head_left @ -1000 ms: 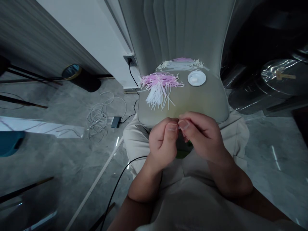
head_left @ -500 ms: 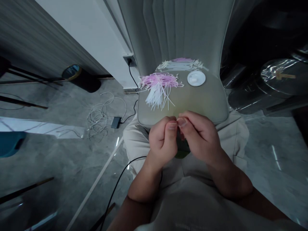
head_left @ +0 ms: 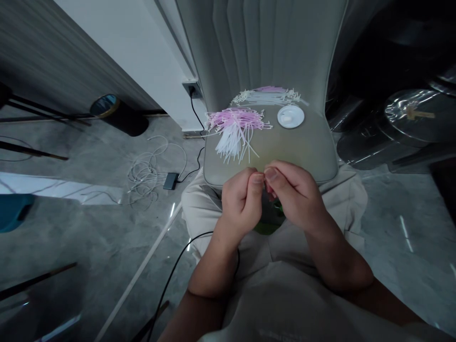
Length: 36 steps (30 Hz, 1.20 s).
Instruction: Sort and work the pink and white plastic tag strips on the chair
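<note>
My left hand [head_left: 241,202] and my right hand [head_left: 292,194] meet thumb to thumb just in front of the chair seat [head_left: 302,152], over my lap. Both are closed in a pinch on something small that I cannot make out between the fingertips. A green object [head_left: 266,227] shows under them on my lap, mostly hidden. On the seat lies a loose pile of pink and white thin strips [head_left: 237,128], a second bundle of strips [head_left: 268,95] against the chair back, and a small round white lid [head_left: 291,116].
A grey padded chair back [head_left: 263,42] rises behind the seat. On the grey floor to the left lie coiled white cables [head_left: 146,173] with a dark adapter [head_left: 171,181]. A black cable [head_left: 171,275] runs past my left arm. Shiny dark furniture [head_left: 392,128] stands at the right.
Both hands have shifted slightly up toward the seat edge while staying pinched together. Nothing on the chair has moved.
</note>
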Motion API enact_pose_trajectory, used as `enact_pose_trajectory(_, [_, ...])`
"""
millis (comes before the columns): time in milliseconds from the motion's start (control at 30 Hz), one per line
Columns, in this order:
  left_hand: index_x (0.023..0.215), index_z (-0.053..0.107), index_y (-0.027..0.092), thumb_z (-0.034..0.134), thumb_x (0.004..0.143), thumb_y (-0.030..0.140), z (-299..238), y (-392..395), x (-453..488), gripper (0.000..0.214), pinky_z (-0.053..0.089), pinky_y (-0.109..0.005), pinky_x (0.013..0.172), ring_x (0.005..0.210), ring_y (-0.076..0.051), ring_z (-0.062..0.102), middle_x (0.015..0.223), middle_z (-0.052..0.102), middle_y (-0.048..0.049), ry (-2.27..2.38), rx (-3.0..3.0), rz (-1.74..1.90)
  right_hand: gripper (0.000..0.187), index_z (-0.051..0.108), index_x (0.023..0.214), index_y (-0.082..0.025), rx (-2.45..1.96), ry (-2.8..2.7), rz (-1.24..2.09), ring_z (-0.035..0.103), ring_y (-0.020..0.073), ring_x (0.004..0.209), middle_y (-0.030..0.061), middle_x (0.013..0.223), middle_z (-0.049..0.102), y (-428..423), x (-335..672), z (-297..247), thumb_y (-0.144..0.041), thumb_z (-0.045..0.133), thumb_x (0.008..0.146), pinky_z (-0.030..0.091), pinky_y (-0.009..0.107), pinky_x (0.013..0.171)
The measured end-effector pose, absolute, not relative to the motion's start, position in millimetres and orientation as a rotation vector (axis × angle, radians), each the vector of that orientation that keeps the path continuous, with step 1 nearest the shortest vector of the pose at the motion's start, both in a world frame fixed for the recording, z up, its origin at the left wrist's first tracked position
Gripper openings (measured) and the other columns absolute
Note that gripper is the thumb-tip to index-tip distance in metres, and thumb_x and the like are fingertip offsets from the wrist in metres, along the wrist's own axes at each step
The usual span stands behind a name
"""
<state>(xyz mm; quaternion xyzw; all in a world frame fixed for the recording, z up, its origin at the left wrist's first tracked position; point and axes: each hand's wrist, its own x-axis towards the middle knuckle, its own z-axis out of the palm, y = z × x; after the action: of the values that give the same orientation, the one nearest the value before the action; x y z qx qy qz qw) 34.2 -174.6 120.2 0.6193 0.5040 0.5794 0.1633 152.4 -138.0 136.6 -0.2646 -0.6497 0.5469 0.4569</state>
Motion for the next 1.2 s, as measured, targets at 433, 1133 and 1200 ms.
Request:
enact_pose_trajectory(433, [0.078, 0.049, 0.020, 0.054, 0.096, 0.029, 109, -170, 46, 0.020, 0.039, -0.017, 0.049, 0.052, -0.005, 0.048, 0.061, 0.050, 0.0059, 1.374, 1.389, 1.951, 0.036, 0.045, 0.066, -0.020, -0.754, -1.591, 1.314, 0.042, 0.0088, 0.057, -0.0040, 0.061, 0.044, -139, 145, 132, -0.035, 0.047, 0.099, 0.036, 0.024, 0.055])
enact_pose_trajectory(1133, [0.076, 0.048, 0.020, 0.059, 0.093, 0.026, 107, -171, 50, 0.021, 0.037, -0.019, 0.047, 0.049, -0.005, 0.046, 0.058, 0.048, 0.0066, 1.293, 1.453, 2.071, 0.038, 0.044, 0.065, -0.020, -0.690, -1.435, 1.493, 0.038, 0.0083, 0.053, -0.0047, 0.059, 0.041, -143, 141, 127, -0.041, 0.050, 0.097, 0.033, 0.023, 0.050])
enact_pose_trajectory(1200, [0.083, 0.057, 0.019, 0.062, 0.090, 0.022, 103, -172, 48, 0.009, 0.039, -0.019, 0.049, 0.052, -0.005, 0.050, 0.062, 0.053, 0.0054, 1.318, 1.521, 2.063, 0.039, 0.044, 0.064, -0.020, -0.703, -1.330, 1.546, 0.037, 0.0080, 0.052, -0.0051, 0.057, 0.039, -141, 140, 125, -0.042, 0.051, 0.096, 0.032, 0.022, 0.048])
